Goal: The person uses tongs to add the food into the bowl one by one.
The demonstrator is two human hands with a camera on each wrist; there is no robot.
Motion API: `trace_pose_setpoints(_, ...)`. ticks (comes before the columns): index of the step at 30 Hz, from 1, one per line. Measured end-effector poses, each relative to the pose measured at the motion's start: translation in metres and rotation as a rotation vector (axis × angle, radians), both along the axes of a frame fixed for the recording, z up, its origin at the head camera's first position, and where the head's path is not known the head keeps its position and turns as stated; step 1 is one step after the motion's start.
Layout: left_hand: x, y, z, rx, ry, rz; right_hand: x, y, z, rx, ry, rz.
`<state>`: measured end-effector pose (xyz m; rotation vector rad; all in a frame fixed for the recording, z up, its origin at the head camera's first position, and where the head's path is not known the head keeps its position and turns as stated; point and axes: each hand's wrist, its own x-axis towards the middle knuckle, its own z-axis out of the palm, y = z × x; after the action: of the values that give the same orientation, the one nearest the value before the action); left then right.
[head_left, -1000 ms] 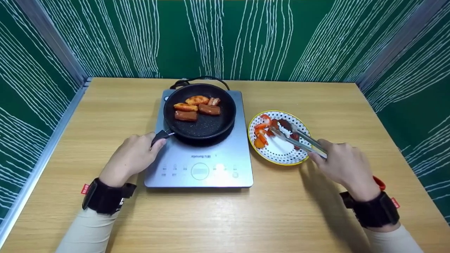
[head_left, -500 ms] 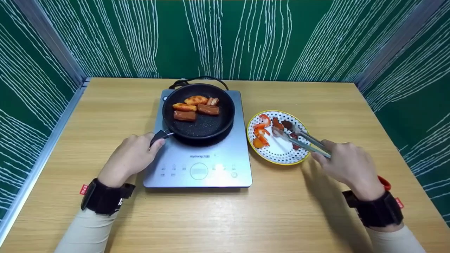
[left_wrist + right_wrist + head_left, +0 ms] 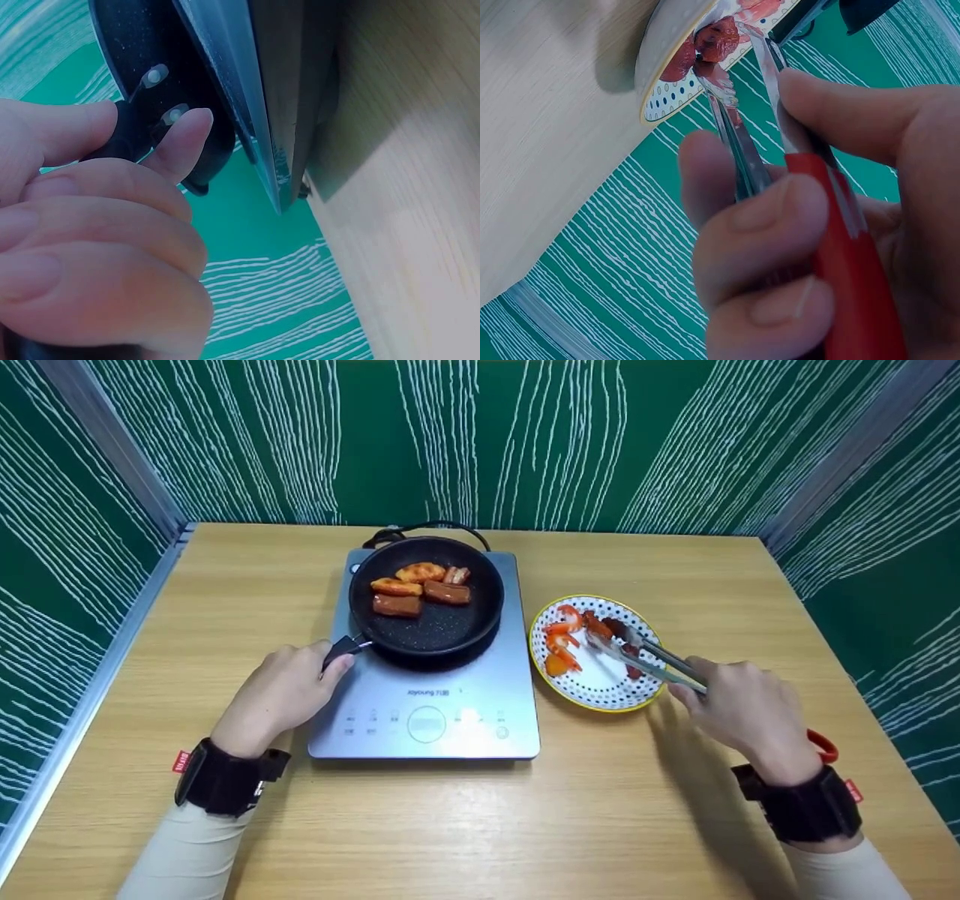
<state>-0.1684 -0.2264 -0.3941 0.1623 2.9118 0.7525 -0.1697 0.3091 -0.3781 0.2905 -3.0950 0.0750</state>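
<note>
In the head view my left hand (image 3: 281,694) grips the black handle (image 3: 345,649) of a frying pan (image 3: 442,636). Inside the pan lie two brown sausage-like pieces (image 3: 397,606), two browned orange wedges (image 3: 420,573) and a small striped piece (image 3: 457,576). My right hand (image 3: 750,716) holds metal tongs (image 3: 646,664) over a dotted plate (image 3: 600,697) with a yellow rim. The tong tips straddle dark red-brown pieces (image 3: 596,625) there; red-orange shrimp (image 3: 566,619) and an orange chunk (image 3: 556,664) lie at its left. In the right wrist view, fingers wrap the tongs' red handle (image 3: 855,285).
The pan sits on a silver induction cooker (image 3: 480,682), its black cable (image 3: 450,523) looping behind. Everything stands on a wooden table (image 3: 480,825). Green panels with white streaks (image 3: 510,442) rise at the back and both sides.
My right hand has shifted slightly right, and the tong tips have moved right on the plate and come a little closer together. My left hand and the pan have stayed put.
</note>
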Motion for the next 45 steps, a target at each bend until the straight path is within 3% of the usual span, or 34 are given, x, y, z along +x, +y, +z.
trace_pose_setpoints(11, 0.001, 0.001, 0.000, 0.005, -0.018, 0.009, 0.000, 0.003, -0.003, 0.033, 0.070, 0.051)
trace_pose_setpoints(18, 0.000, 0.001, 0.001, -0.025, 0.042, -0.018, 0.001, 0.010, -0.007, 0.039, 0.161, 0.106)
trace_pose_setpoints(22, 0.000, 0.002, 0.000, -0.025, 0.033, -0.015, 0.002, 0.013, -0.006, 0.037, 0.161, 0.110)
trace_pose_setpoints(28, 0.000, 0.001, 0.000, -0.022, 0.017, -0.007, 0.001, 0.015, -0.004, 0.019, 0.231, 0.145)
trace_pose_setpoints(38, 0.000, 0.002, 0.001, -0.007, -0.001, 0.001, 0.001, 0.019, -0.001, 0.019, 0.194, 0.140)
trace_pose_setpoints(45, 0.000, 0.001, 0.000, -0.002, 0.013, 0.001, -0.001, 0.008, 0.010, -0.048, 0.241, 0.166)
